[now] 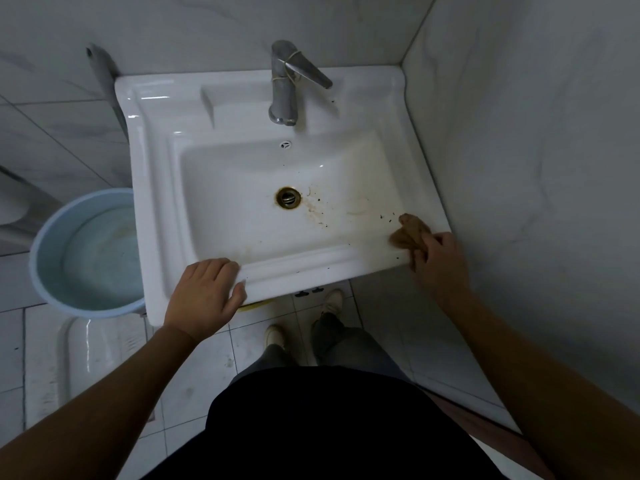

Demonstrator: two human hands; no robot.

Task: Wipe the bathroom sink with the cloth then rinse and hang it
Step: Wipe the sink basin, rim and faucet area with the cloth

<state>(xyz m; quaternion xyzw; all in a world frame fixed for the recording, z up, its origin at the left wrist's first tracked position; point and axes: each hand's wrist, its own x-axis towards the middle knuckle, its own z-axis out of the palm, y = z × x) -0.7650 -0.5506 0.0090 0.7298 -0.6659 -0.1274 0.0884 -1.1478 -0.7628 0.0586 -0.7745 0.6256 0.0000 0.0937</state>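
Head view: you are looking down on a white ceramic bathroom sink (162, 188) set into a tiled corner.
Cloth: your brown cloth (410, 232) lies bunched on the sink's near right corner, part on the rim and part dipping toward the basin.
Right hand: your right hand (437, 259) sits at that same corner, its fingers (427, 244) curled shut on the cloth's near end.
Left hand: your left hand (204, 292) rests flat on the sink's near rim, left of centre, fingers spread loosely and holding nothing, thumb over the front edge.
Basin: rusty stains and dark specks run from the drain (288, 197) toward the sink's right side, up to the cloth.
Faucet: a metal faucet (285, 81) stands at the back of the sink, behind the drain, with a band wound round its lever.
Bucket: a pale blue bucket (52, 237) stands on the floor against the sink's left side; water shows inside it.
Floor: your two shoes (332, 301) show below the sink's front edge on white tiles.
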